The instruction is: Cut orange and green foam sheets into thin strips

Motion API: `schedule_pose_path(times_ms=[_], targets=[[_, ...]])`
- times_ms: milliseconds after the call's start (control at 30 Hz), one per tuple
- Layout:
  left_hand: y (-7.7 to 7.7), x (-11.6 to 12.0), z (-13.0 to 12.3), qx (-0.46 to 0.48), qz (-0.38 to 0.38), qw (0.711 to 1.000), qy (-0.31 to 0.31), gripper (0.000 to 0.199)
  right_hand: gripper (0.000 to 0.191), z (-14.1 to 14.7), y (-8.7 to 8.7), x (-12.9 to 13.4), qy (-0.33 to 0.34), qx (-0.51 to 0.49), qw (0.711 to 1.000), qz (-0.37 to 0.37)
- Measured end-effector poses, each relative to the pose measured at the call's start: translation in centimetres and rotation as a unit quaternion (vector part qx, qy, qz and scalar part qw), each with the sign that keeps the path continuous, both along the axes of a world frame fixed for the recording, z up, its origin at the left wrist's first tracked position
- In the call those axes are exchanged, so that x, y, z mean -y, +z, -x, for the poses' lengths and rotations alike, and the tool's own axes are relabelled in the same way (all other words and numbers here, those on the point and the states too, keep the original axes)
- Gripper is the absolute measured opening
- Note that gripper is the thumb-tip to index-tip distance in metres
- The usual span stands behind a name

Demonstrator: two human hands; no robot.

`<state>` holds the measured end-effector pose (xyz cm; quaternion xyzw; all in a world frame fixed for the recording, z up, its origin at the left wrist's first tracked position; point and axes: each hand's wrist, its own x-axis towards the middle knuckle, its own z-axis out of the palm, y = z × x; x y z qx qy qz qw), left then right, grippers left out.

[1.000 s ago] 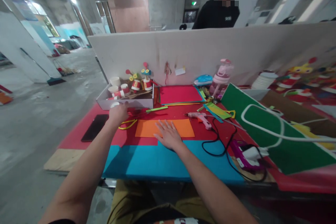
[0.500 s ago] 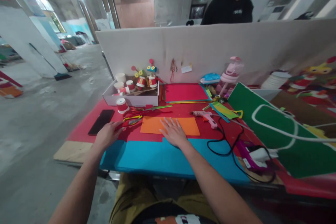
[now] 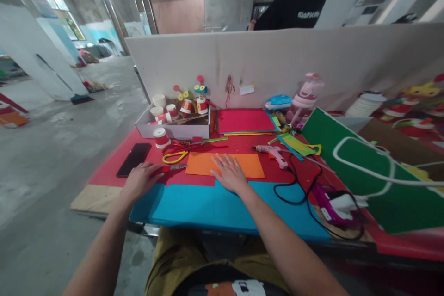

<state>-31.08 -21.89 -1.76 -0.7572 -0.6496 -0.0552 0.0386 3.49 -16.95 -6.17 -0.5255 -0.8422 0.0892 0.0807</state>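
My left hand [image 3: 141, 179] is closed round the red handle of a utility knife [image 3: 177, 166]. Its grey blade points right, with the tip at the left edge of an orange sheet of paper [image 3: 197, 164]. On that sheet my right hand [image 3: 229, 173] lies flat, fingers spread and holding nothing. Just beyond the knife is a pair of yellow-handled scissors [image 3: 174, 157], partly among other red tools. A black phone [image 3: 134, 160] rests by my left hand. Under my wrists, blue sheets [image 3: 201, 208] cover the table's front edge.
A pink glue gun [image 3: 273, 154] with a black cord lies to the right, near a purple power strip [image 3: 331, 208]. Behind are a white box [image 3: 180, 132] of paper cups and stacked coloured sheets [image 3: 245, 121]. A green board [image 3: 374, 180] leans at right. A person stands behind the partition.
The knife in my left hand has come nearer to me, away from the scissors, which now show more clearly. My right hand stays put. The person behind the partition leans differently.
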Motion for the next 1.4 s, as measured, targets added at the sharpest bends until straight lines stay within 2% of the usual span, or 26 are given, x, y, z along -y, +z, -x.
schedule_pose_path(times_ms=[167,467,733,867,1000,1233,1400], targets=[[0.0,-0.1,0.1,-0.02,-0.014,0.999,0.023,0.044,0.068,0.0,0.1,0.0,0.0,0.0,1.0,-0.001],[-0.6,-0.6,0.4,0.014,-0.012,0.999,-0.027,0.041,0.07,0.0,-0.4,-0.3,0.002,-0.001,1.0,-0.009],[-1.4,-3.0,-1.9,0.043,-0.023,0.996,-0.069,0.041,0.068,-0.8,0.8,-1.8,-0.008,0.021,1.0,0.015],[-1.8,-3.8,-2.5,0.051,-0.023,0.995,-0.083,0.039,0.058,-0.3,0.9,-2.3,-0.001,-0.011,1.0,-0.019],[-2.4,-3.5,-2.1,0.056,-0.032,0.994,-0.09,0.037,0.055,0.0,0.1,-2.8,0.051,-0.01,0.999,-0.014],[-2.6,-2.8,-1.9,0.062,-0.06,0.984,-0.157,0.041,0.055,0.0,-0.5,-3.1,0.046,0.005,0.999,0.001],[-2.6,-2.9,-1.8,0.065,-0.067,0.984,-0.151,0.04,0.055,0.0,-0.5,-3.1,0.045,0.005,0.999,-0.001]])
